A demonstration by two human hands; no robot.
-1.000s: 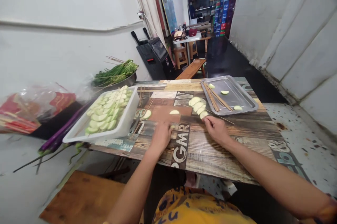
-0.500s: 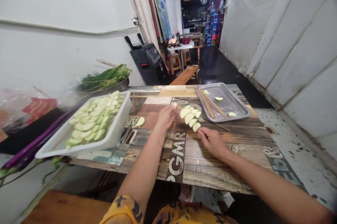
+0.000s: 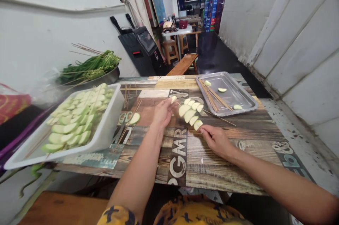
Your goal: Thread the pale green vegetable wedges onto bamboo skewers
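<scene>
My left hand (image 3: 162,113) pinches a pale vegetable slice (image 3: 173,99) between thumb and fingers, above the middle of the table. To its right, my right hand (image 3: 216,141) grips the near end of a skewer, whose stick is mostly hidden by the slices. Several half-round pale slices with green skin (image 3: 189,115) are threaded along this skewer, tilted away from me. The left hand is close to the far end of the skewer; whether the slice touches the tip is unclear. A loose skewer (image 3: 221,118) lies behind, partly on the table.
On the left, a white tub (image 3: 116,112) holds many skewered slices. Behind it stands a metal bowl (image 3: 112,75) of green vegetables. A metal tray (image 3: 250,107) at right holds bare skewers (image 3: 215,95) and a few slices. Loose skewers and a round slice (image 3: 135,118) lie beside the tub.
The view has tilted down and shifted slightly, so the tub sits further left. Both hands keep their grips, with the left hand still near the skewer's far end.
</scene>
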